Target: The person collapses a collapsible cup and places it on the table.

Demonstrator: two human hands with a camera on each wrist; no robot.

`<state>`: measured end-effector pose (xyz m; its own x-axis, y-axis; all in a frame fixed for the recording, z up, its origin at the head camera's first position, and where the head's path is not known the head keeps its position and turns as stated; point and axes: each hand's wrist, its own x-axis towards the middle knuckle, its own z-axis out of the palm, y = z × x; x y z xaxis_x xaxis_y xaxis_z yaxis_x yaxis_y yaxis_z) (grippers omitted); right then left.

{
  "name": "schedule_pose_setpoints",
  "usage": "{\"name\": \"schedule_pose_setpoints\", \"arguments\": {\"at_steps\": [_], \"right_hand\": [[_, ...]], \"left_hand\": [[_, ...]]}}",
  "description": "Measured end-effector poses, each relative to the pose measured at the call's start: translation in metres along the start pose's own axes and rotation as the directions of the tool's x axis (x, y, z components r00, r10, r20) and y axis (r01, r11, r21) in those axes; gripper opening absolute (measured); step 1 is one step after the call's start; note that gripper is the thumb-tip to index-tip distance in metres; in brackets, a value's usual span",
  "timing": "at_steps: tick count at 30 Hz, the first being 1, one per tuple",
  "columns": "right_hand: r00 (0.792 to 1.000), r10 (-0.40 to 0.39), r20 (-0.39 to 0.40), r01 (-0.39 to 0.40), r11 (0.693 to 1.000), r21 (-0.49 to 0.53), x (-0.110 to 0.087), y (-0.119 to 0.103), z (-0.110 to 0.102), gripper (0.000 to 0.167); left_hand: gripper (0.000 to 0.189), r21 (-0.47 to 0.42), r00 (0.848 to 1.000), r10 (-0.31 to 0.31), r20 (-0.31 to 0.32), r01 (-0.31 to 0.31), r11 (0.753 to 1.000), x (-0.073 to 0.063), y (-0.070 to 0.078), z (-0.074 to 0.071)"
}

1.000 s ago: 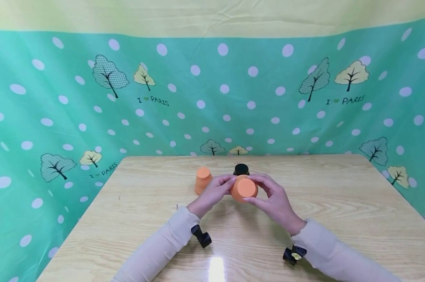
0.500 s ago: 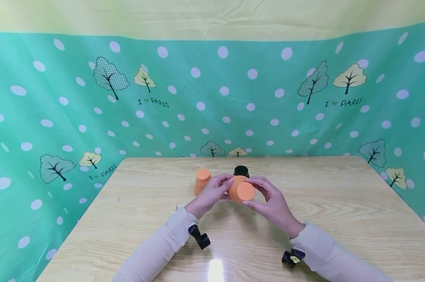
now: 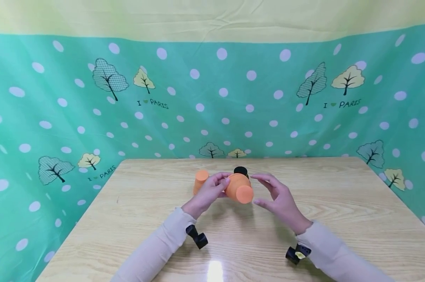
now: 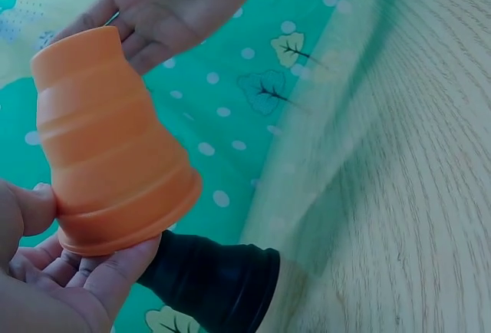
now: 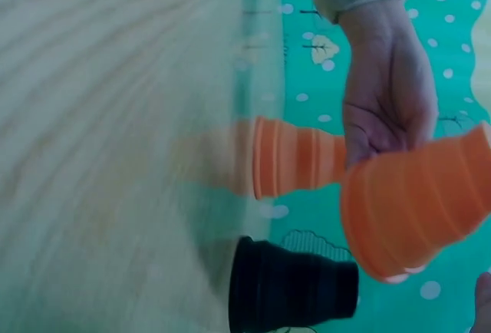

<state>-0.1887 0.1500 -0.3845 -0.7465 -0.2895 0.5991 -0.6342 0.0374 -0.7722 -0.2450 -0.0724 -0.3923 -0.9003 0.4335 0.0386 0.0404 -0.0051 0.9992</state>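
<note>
My left hand (image 3: 207, 194) holds an orange collapsible cup (image 3: 238, 184) by its wide rim, thumb on one side and fingers on the other. The cup is drawn out to its full stepped height and tilted, its narrow base pointing toward me and to the right. Just right of that base, my right hand (image 3: 279, 199) is apart from the cup, thumb and fingers spread around a gap. A second orange cup (image 5: 299, 158) stands upside down on the table behind my left hand. Beyond the held cup is a black collapsible cup (image 4: 219, 279), also upside down and partly hidden in the head view.
The wooden table (image 3: 156, 176) reaches back to a green dotted curtain (image 3: 184, 94) printed with trees. Black wrist cameras hang from both sleeves, the left camera (image 3: 200, 239) and the right camera (image 3: 292, 255) low over the table.
The right fingers have come off the orange cup and moved a little right. The cup has tipped so its side shows more, still in the left hand, and it looks longer.
</note>
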Motion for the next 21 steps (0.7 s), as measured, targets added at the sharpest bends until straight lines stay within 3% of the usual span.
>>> {"name": "schedule_pose_setpoints", "arguments": {"at_steps": [6, 10, 17, 21], "right_hand": [[0.998, 0.052, -0.042, -0.053, 0.999, -0.012, 0.004, 0.001, -0.007, 0.046], [0.988, 0.131, -0.081, -0.131, 0.991, -0.005, 0.01, 0.007, -0.009, 0.038], [0.93, 0.369, 0.003, -0.369, 0.929, 0.017, 0.025, 0.022, -0.011, 0.037], [0.902, 0.429, 0.051, -0.432, 0.9, 0.067, 0.026, 0.028, -0.008, 0.042]], "left_hand": [[0.034, 0.001, 0.999, 0.024, 0.032, -0.024, 1.0, -0.001, 0.001, -0.002], [0.034, 0.002, 0.998, 0.048, 0.049, -0.048, 0.999, -0.002, 0.002, -0.002], [0.033, 0.003, 0.993, 0.068, 0.094, -0.068, 0.998, -0.004, 0.008, 0.0], [0.033, 0.004, 0.991, 0.071, 0.109, -0.072, 0.997, -0.005, 0.009, 0.002]]}}
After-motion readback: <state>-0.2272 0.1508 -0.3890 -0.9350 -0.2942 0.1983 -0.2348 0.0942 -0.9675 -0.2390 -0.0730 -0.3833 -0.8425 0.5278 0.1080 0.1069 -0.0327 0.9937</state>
